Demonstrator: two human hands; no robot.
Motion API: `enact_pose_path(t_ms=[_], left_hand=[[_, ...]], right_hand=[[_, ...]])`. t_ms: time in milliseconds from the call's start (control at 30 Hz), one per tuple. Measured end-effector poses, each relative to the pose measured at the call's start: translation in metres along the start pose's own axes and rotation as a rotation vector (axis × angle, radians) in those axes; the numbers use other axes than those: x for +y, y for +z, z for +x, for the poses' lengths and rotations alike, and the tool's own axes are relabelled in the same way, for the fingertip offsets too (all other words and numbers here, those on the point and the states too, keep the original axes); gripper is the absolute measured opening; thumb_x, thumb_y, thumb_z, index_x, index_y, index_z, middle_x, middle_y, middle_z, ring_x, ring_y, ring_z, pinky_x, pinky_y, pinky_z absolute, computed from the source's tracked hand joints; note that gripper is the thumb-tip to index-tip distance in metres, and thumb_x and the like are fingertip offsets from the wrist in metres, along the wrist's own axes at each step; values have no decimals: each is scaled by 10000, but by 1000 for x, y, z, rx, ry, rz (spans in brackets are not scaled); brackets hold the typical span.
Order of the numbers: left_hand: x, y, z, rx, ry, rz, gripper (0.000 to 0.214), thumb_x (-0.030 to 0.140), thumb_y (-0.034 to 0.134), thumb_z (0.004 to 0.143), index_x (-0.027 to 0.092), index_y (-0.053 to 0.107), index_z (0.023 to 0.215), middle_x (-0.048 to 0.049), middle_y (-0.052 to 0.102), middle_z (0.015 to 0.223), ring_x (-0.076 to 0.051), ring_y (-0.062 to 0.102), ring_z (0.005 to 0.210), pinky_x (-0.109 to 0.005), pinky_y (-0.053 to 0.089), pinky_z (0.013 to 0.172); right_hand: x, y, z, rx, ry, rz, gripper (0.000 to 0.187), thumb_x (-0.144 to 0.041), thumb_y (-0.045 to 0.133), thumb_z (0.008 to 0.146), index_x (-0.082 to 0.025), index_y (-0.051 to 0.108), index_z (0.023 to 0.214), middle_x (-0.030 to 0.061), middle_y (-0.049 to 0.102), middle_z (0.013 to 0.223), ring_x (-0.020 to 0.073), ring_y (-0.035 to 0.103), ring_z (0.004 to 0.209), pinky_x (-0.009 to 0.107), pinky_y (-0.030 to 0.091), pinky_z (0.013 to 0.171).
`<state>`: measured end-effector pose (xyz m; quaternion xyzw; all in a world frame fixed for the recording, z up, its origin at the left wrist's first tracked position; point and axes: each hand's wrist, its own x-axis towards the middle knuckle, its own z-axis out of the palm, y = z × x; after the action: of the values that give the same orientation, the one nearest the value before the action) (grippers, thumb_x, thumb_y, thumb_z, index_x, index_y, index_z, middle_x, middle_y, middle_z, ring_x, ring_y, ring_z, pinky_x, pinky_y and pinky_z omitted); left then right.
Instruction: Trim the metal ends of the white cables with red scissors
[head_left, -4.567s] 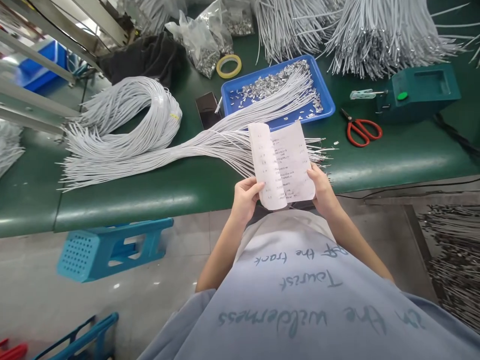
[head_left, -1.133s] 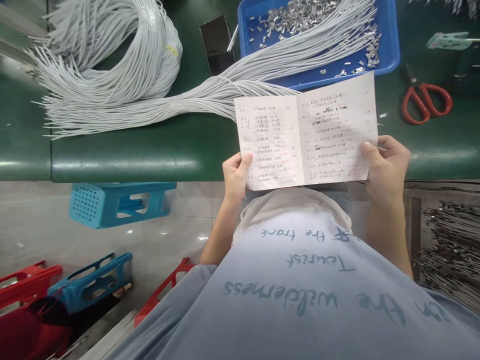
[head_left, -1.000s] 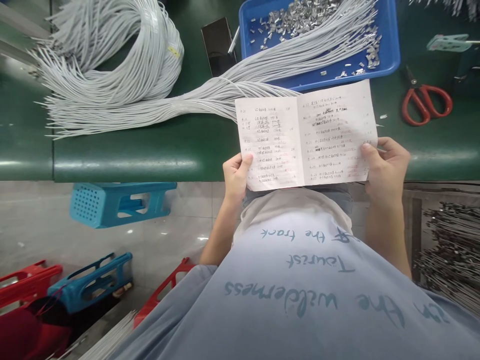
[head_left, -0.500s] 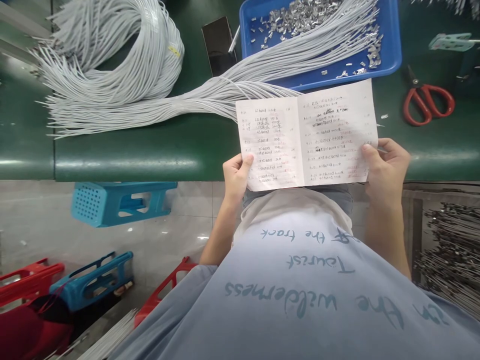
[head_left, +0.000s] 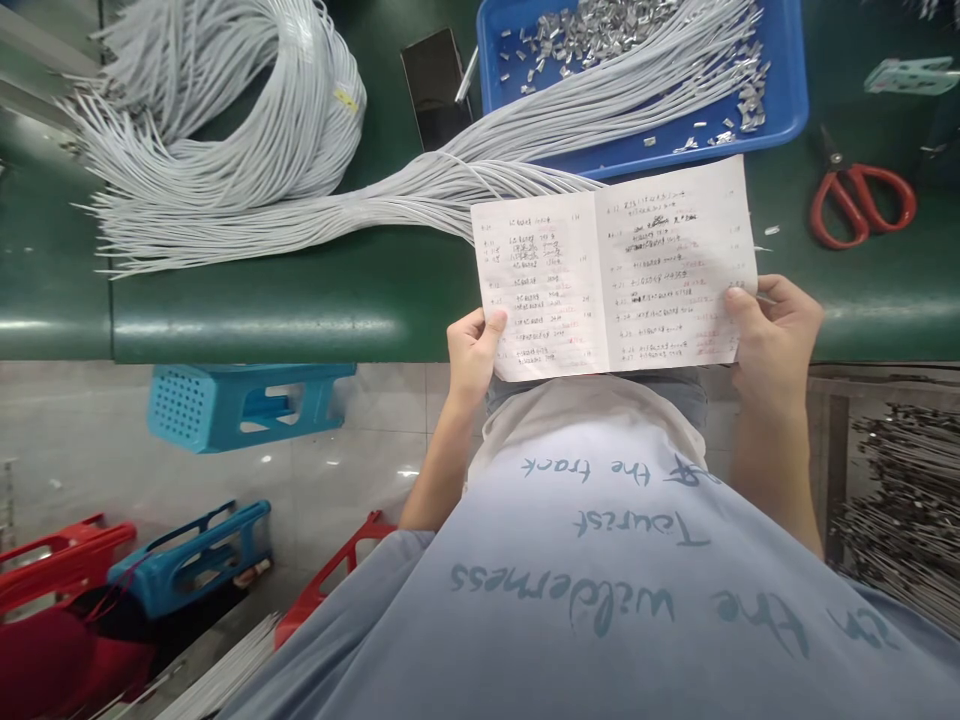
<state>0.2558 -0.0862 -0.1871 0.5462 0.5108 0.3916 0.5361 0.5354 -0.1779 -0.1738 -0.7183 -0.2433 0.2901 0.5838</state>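
Note:
An open notebook (head_left: 611, 270) with handwritten lines on both pages is held over the front edge of the green table (head_left: 300, 300). My left hand (head_left: 471, 355) grips its lower left corner, thumb on the page. My right hand (head_left: 776, 335) grips the lower right edge, thumb on the right page. Behind the notebook a long bundle of white cords (head_left: 315, 200) runs from a coil at the left into a blue tray (head_left: 787, 110) holding small metal clips.
Red scissors (head_left: 862, 200) lie right of the tray. A dark phone (head_left: 435, 85) lies left of it. Under the table's edge sits a blue stool (head_left: 240, 405); red and blue stools (head_left: 187, 560) stand on the floor at the lower left. Metal-tipped cords (head_left: 900, 510) pile at right.
Since the oldest frame the notebook was unfolded to show both pages and my view tipped down closer to the table. Over the last second nothing has visibly moved.

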Motion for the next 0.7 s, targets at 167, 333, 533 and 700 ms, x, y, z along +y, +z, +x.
enact_pose_path(t_ms=[167, 333, 533, 700], left_hand=[[-2, 0, 0, 4, -4, 3, 332, 499, 679, 839, 177, 753, 867, -71, 751, 886, -176, 695, 802, -268, 564, 672], [0, 1, -1, 8, -19, 6, 351, 517, 683, 829, 180, 757, 899, -73, 756, 907, -189, 703, 840, -278, 579, 694], [1, 1, -2, 2, -21, -9, 338, 509, 677, 837, 183, 755, 884, -78, 757, 919, -196, 707, 853, -284, 585, 698], [0, 1, -2, 3, -20, -11, 338, 501, 673, 844, 174, 749, 885, -81, 755, 927, -194, 708, 858, -279, 581, 698]], right_hand=[[2, -1, 1, 0, 1, -1, 166, -309, 672, 653, -176, 594, 714, -7, 613, 596, 108, 524, 495, 255, 374, 473], [3, 0, 1, 0, 2, -4, 179, -327, 675, 651, -178, 596, 714, -9, 618, 601, 113, 532, 498, 255, 377, 475], [0, 2, -1, -1, 7, -13, 189, -324, 677, 642, -183, 571, 710, -2, 608, 590, 113, 525, 496, 260, 384, 479], [-3, 3, -1, -1, 9, -30, 200, -333, 676, 640, -183, 562, 707, 5, 600, 600, 109, 498, 487, 253, 365, 457]])
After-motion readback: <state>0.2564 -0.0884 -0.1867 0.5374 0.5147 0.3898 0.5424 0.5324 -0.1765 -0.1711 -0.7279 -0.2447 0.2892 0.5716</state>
